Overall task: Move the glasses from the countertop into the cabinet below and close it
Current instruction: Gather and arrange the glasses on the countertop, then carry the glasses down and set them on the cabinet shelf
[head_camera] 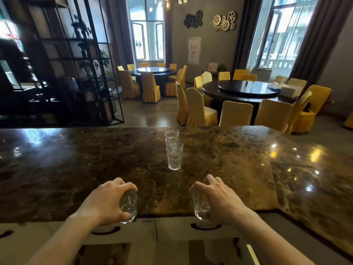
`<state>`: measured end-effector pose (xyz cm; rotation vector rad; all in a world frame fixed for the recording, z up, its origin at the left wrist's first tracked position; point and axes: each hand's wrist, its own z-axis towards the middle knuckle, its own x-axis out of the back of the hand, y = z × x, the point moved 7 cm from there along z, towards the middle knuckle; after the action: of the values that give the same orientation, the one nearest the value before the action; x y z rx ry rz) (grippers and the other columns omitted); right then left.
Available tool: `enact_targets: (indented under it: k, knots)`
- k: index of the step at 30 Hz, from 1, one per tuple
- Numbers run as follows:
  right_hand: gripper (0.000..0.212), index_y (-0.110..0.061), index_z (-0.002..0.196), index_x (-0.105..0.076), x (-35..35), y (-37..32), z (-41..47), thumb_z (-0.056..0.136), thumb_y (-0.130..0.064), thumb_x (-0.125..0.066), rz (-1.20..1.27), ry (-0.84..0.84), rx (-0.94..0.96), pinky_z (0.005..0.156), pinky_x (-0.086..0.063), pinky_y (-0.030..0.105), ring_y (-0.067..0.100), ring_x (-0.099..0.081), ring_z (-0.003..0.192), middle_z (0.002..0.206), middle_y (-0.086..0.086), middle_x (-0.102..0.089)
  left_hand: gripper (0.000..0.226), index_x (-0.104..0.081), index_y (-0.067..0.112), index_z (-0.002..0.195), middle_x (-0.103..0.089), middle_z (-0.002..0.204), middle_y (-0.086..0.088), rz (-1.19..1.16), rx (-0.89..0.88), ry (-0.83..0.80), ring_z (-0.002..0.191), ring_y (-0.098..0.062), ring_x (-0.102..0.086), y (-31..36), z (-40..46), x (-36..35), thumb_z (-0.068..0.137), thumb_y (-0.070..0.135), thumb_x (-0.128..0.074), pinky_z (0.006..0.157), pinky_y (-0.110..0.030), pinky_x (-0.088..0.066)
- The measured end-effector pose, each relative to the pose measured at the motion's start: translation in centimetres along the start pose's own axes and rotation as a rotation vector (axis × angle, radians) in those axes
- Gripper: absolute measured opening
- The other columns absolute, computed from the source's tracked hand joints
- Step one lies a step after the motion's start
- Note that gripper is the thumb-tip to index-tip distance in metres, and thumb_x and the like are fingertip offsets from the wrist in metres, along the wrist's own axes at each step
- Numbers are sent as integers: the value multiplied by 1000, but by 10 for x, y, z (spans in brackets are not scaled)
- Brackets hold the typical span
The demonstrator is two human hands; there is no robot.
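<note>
My left hand (107, 202) grips a clear drinking glass (129, 207) from above, held over the near edge of the brown marble countertop (76, 169). My right hand (219, 199) grips a second clear glass (201, 207) the same way, also at the near edge. Two more textured clear glasses stand on the counter ahead: a near one (174, 155) at the middle and a far one (171, 133) right behind it by the far edge. Below the counter edge I see pale drawer fronts (172, 228) with dark curved handles, and dark cabinet panels (103, 253) beneath them.
The countertop bends toward me on the right side (315, 197). Beyond it lies a dining room with round dark tables (242, 90) ringed by yellow-covered chairs (236, 113). A black metal shelving unit (76, 64) stands at the far left.
</note>
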<state>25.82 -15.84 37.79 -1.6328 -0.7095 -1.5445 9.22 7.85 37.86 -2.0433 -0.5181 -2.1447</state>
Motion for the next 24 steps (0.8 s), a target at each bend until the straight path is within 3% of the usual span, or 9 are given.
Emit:
enact_targets:
  k: [7, 12, 17, 20, 24]
  knots:
    - [71, -46, 133, -43, 1, -4, -14, 74, -46, -82, 0, 15, -28, 86, -56, 38, 20, -43, 115, 125, -2, -42, 73, -45, 53, 131, -46, 122, 24, -21, -28, 14, 112, -3, -46, 19, -13, -7, 65, 61, -77, 92, -25, -49]
    - [69, -48, 134, -42, -25, -13, -21, 75, -49, -80, 11, 9, -16, 79, -56, 30, 16, -42, 111, 123, -6, -41, 72, -43, 53, 131, -44, 122, 22, -28, -22, 0, 114, -2, -43, 20, -32, -33, 68, 59, -78, 94, -25, -48]
    - [73, -46, 137, -39, -95, -22, -36, 78, -43, -82, 68, -101, -13, 87, -56, 33, 19, -41, 121, 133, -4, -39, 71, -41, 53, 132, -39, 121, 23, -95, 4, -126, 117, -2, -40, 17, -53, -103, 72, 56, -78, 99, -26, -47]
    - [75, -45, 140, -32, -152, -18, -45, 81, -31, -77, 115, -213, -38, 95, -54, 39, 30, -31, 138, 152, 5, -28, 71, -37, 51, 134, -36, 122, 20, -104, 17, -194, 118, -5, -39, 14, -66, -156, 75, 53, -76, 97, -26, -47]
    - [70, -45, 136, -25, -229, -17, -49, 85, -31, -71, 171, -314, -46, 97, -53, 45, 38, -21, 145, 158, 6, -20, 72, -33, 51, 140, -30, 143, 12, -105, 38, -255, 132, -18, -34, 7, -73, -231, 80, 44, -74, 98, -33, -49]
